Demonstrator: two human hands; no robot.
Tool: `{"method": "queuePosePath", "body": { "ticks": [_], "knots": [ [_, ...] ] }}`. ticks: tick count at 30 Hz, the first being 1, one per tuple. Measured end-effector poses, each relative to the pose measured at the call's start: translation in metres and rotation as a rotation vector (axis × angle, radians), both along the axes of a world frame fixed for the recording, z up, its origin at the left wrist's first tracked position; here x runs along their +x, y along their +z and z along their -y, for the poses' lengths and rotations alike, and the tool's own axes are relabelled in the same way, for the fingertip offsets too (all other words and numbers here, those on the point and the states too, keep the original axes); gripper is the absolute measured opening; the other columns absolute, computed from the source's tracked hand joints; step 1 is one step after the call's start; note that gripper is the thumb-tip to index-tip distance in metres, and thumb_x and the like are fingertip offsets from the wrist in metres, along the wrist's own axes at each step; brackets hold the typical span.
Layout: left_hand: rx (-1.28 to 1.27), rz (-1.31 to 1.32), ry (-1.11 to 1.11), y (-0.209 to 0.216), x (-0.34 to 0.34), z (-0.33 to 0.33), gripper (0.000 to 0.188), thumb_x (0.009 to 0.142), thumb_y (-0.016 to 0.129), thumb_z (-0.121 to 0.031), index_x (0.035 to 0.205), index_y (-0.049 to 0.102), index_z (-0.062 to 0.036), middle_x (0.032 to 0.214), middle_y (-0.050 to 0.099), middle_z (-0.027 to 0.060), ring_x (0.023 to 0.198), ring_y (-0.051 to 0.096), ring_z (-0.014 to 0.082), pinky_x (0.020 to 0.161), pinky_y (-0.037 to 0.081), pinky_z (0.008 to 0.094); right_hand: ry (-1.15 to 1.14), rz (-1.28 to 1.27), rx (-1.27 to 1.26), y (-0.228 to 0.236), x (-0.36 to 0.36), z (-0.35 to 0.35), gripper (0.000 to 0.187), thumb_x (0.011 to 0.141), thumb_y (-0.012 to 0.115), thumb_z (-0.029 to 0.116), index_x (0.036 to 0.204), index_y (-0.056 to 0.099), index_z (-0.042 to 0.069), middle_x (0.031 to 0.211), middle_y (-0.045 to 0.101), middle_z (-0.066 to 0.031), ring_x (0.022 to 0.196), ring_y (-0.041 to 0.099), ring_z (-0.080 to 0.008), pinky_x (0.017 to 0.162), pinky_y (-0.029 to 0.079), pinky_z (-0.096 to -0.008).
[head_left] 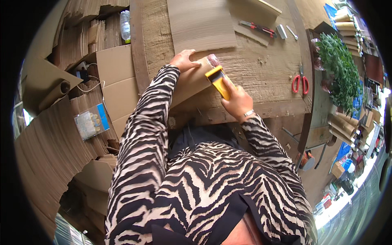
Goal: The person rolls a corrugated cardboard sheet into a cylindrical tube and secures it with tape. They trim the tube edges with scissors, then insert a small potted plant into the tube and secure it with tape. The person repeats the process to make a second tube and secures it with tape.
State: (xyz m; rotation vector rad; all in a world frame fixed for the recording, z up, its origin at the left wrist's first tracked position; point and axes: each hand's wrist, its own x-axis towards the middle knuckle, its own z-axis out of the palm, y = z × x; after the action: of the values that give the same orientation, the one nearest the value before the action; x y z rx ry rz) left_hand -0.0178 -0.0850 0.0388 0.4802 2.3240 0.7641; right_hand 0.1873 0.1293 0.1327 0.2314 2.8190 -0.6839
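A narrow folded piece of brown cardboard (190, 83) lies slantwise across the near part of the wooden table. My left hand (183, 61) grips its far left edge, thumb spread away from the fingers. My right hand (239, 100) is closed round a yellow and black tape dispenser (219, 83). At the dispenser's far end, a pinkish, shiny tape roll (213, 61) sits by the cardboard's right end. Beyond my left hand lies a flat corrugated cardboard sheet (202, 26). The underside of the folded piece is hidden.
Red-handled scissors (300, 84) and a red and black utility knife (257, 28) lie on the table (269, 77). Stacked cardboard (49, 151) and a plastic bottle (125, 26) are at left. Leafy green plants (339, 69) stand beyond the table's right edge.
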Motion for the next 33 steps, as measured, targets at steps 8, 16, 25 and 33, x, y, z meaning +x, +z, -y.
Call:
{"method": "queuePosePath", "body": {
  "ticks": [8,16,25,33],
  "knots": [
    [-0.384,-0.274,0.001,0.04,0.045,-0.028,0.125,0.054,0.088,-0.055,0.151,0.026,-0.0069,0.15,0.038,0.0118,0.141,0.033,0.0292,0.113,0.028,0.0485,-0.003,0.086,-0.055,0.046,-0.073,0.028,0.068,0.077,0.07,0.03,0.141,0.048,0.028,0.097,0.064,-0.019,0.085,0.066,-0.0367,0.074,0.055,-0.0472],
    [-0.14,0.229,-0.096,0.028,-0.046,0.005,0.112,0.057,0.086,-0.051,0.147,0.038,-0.0053,0.144,0.047,0.0173,0.132,0.047,0.0314,0.11,0.039,0.0389,0.031,0.057,0.037,0.002,0.011,0.001,0.073,0.073,0.075,0.031,0.141,0.05,0.034,0.092,0.06,-0.0138,0.076,0.066,-0.0344,0.066,0.055,-0.0451],
    [-0.085,0.104,-0.109,0.04,-0.126,0.033,0.097,0.069,0.082,-0.041,0.146,0.04,-0.0014,0.146,0.048,0.0177,0.132,0.049,0.0311,0.111,0.039,0.0402,-0.016,0.029,0.037,-0.005,-0.126,0.043,0.074,0.073,0.075,0.033,0.142,0.048,0.034,0.092,0.061,-0.015,0.078,0.067,-0.0338,0.069,0.056,-0.0447],
    [-0.439,-0.417,0.002,0.02,-0.076,0.007,0.123,0.059,0.085,-0.056,0.154,0.022,-0.0089,0.145,0.037,0.0119,0.135,0.036,0.0294,0.112,0.026,0.0496,0.06,-0.14,-0.113,0.052,-0.134,0.048,0.069,0.072,0.073,0.027,0.138,0.053,0.026,0.091,0.062,-0.0146,0.077,0.066,-0.0327,0.066,0.055,-0.0441]
  ]
}}
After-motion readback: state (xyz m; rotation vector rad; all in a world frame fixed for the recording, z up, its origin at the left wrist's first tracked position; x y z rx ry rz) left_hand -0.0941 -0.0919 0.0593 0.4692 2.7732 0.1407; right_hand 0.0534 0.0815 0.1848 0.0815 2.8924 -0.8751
